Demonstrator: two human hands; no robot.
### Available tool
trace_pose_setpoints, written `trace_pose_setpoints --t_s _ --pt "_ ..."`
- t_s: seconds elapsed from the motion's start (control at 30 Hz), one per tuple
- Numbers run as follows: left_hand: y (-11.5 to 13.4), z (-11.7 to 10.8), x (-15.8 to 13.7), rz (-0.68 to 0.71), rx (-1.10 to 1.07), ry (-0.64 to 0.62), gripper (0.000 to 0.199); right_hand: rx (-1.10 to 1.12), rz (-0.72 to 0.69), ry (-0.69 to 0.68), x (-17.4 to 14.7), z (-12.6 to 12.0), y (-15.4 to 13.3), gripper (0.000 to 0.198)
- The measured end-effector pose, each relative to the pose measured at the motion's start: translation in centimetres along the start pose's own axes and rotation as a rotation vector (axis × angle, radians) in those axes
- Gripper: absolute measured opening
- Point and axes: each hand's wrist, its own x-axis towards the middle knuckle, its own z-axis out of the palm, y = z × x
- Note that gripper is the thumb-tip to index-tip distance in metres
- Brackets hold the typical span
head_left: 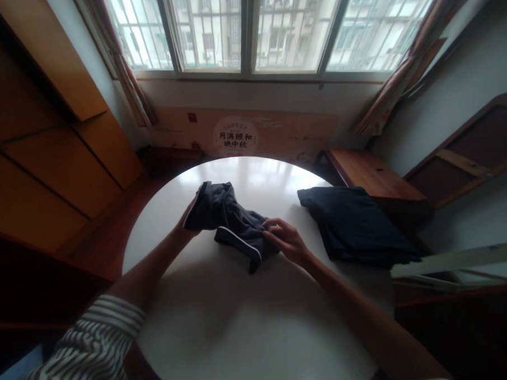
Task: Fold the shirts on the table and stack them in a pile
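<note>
A small dark grey garment with white-edged dark bands is held bunched just over the round white table. My left hand is at its left end, mostly covered by the cloth; the fingers are wrapped behind or inside the fabric, and I cannot see exactly how. At the right end, my right hand pinches the cloth between thumb and fingers. One loose band hangs down toward the tabletop between the hands. To the right lies a folded dark navy cloth, apart from both hands.
The white tabletop spreads beneath my arms. Beyond it on the right stands a wooden desk. Wooden cabinets line the left side. A printed panel sits below the barred windows, with curtains at both sides.
</note>
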Motion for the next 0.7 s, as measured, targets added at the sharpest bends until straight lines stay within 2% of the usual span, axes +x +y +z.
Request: trace_pose_setpoints --t_s 0.07,0.17,0.23,0.33,0.43,0.5,0.53,0.6,0.63,0.7 --pt "0.8 -0.4 -0.1 0.026 -0.008 -0.06 0.057 0.237 0.107 0.013 -0.2 0.0 -0.7 0.026" --pt "1.4 -1.0 -0.3 0.078 0.052 -0.185 0.065 0.421 0.164 0.198 0.0 -0.7 -1.0 0.03" --pt "1.4 -1.4 -0.2 0.096 0.175 -0.232 0.071 0.415 0.145 0.281 0.3 -1.5 -0.8 0.035" --pt "1.2 -2.0 0.2 0.021 0.507 -0.313 0.082 0.228 0.035 0.327 0.7 -2.4 -0.2 0.04" --pt "0.9 -2.0 0.1 -0.041 0.846 -0.475 0.083 -0.048 -0.042 0.25 0.9 -2.4 0.0 0.055" --pt "0.8 -1.5 -0.4 -0.023 0.956 -0.588 0.067 -0.202 -0.057 0.148 0.8 -2.2 0.0 0.066" --pt "0.7 -1.3 -0.7 -0.022 0.961 -0.633 0.055 -0.248 -0.053 0.106 0.7 -2.1 -0.1 0.063" --pt "0.7 -0.8 -1.2 -0.098 0.882 -0.704 0.037 -0.251 0.001 0.028 0.5 -2.0 -0.4 0.043" --pt "0.6 -0.7 -1.4 -0.157 0.806 -0.709 0.034 -0.205 0.05 -0.018 0.3 -2.0 -0.6 0.036" --pt "0.4 -0.4 -1.6 -0.244 0.606 -0.617 0.038 -0.024 0.159 -0.106 0.0 -1.9 -1.0 0.035"
